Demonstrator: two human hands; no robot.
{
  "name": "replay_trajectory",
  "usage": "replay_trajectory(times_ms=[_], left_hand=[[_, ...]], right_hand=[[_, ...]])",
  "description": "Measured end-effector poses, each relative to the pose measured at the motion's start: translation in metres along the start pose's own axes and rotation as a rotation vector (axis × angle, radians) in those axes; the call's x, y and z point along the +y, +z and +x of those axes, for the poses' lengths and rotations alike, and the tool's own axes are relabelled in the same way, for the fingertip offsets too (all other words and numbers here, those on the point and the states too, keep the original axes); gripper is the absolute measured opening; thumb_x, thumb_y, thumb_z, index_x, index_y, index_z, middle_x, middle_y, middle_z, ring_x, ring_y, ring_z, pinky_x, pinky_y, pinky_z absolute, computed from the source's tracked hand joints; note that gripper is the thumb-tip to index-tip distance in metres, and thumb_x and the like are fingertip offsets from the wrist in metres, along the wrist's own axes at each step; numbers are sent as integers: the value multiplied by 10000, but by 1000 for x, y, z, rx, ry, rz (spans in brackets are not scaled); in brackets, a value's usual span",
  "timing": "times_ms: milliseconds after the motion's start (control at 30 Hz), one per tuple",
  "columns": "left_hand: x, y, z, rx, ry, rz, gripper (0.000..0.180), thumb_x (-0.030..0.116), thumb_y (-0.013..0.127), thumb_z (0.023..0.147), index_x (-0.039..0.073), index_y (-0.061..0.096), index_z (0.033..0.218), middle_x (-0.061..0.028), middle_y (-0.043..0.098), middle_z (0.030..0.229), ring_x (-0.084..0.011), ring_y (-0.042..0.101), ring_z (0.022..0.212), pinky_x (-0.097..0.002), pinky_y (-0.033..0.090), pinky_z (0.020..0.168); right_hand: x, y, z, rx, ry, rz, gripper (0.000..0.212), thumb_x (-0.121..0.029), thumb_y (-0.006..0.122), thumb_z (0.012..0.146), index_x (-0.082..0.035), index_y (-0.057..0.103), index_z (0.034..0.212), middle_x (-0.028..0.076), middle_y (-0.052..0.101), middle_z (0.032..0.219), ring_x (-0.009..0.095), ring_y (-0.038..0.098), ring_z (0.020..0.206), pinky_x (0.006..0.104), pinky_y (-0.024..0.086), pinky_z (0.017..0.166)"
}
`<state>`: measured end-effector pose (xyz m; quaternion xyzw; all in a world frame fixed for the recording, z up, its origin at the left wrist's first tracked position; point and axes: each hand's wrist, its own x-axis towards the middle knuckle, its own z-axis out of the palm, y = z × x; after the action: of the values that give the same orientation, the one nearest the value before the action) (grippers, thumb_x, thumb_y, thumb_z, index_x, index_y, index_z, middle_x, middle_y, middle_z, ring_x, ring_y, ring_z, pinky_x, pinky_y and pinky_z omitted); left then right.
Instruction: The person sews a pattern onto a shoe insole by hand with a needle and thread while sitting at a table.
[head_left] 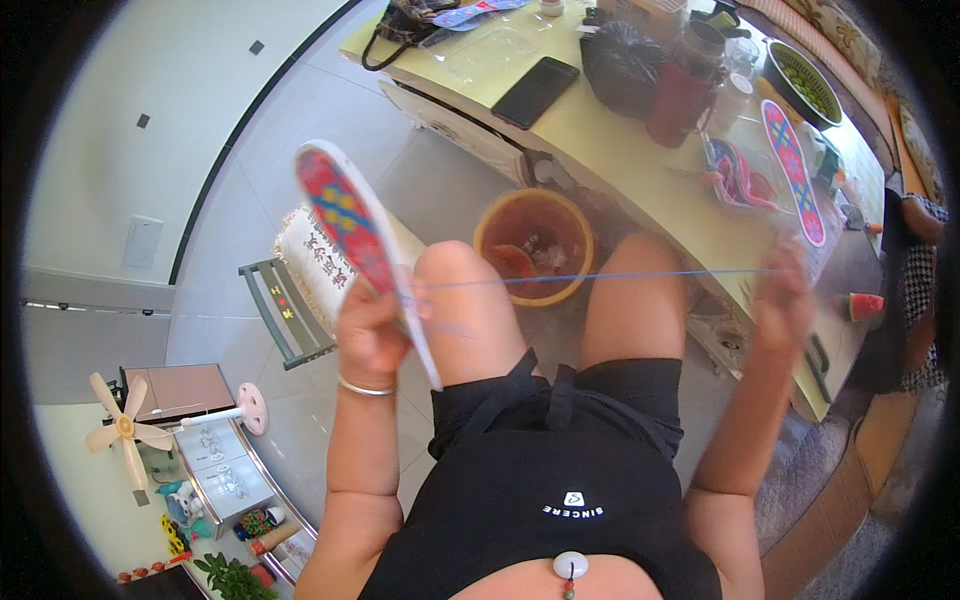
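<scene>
My left hand (372,335) is closed around an embroidered shoe insole (345,212), red with blue and yellow patterns and a white edge, tilted upright over the left knee. From the insole a blue thread (620,274) stretches taut across my lap to my right hand (783,292). That hand is raised by the table edge, fingers pinched on the thread and blurred by motion; whether a needle is in them cannot be made out. A second patterned insole (793,175) lies on the table beyond it, beside a clear plastic tray (722,192) with pink and blue yarn.
A yellowish table (610,150) runs along the right, bearing a phone (537,92), a black plastic bag (620,62), a dark red jug (687,90) and a watermelon piece (865,306). Between my knees and the table stands a waste bin (487,262). A folding stool (285,318) is at left.
</scene>
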<state>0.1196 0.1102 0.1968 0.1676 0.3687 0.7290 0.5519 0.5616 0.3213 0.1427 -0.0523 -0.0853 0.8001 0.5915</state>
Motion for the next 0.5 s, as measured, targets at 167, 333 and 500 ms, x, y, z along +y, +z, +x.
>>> replay_trajectory(times_ms=[167, 333, 500], left_hand=[[84, -93, 1, 78, 203, -469, 143, -6, 647, 856, -24, 552, 961, -68, 486, 797, -168, 454, 704, -305, 423, 587], [28, -57, 6, -30, -64, -540, 193, 5, 624, 825, 14, 520, 988, -60, 486, 790, -165, 460, 702, -284, 424, 597], [-55, 3, 2, -363, -384, -797, 324, 262, 695, 852, 66, 468, 976, -24, 476, 740, -123, 443, 637, -256, 393, 527]], right_hand=[[-177, -10, -26, 619, -854, -481, 144, 37, 578, 891, -42, 481, 822, 16, 413, 700, 127, 396, 607, 236, 399, 583], [-134, 0, -34, 511, -1047, -902, 201, -74, 594, 944, 13, 626, 1122, 87, 618, 800, 152, 558, 675, 278, 488, 656], [105, 85, -36, 66, -404, -1196, 108, -44, 578, 938, -22, 633, 1028, 47, 619, 892, 109, 569, 728, 254, 475, 652]])
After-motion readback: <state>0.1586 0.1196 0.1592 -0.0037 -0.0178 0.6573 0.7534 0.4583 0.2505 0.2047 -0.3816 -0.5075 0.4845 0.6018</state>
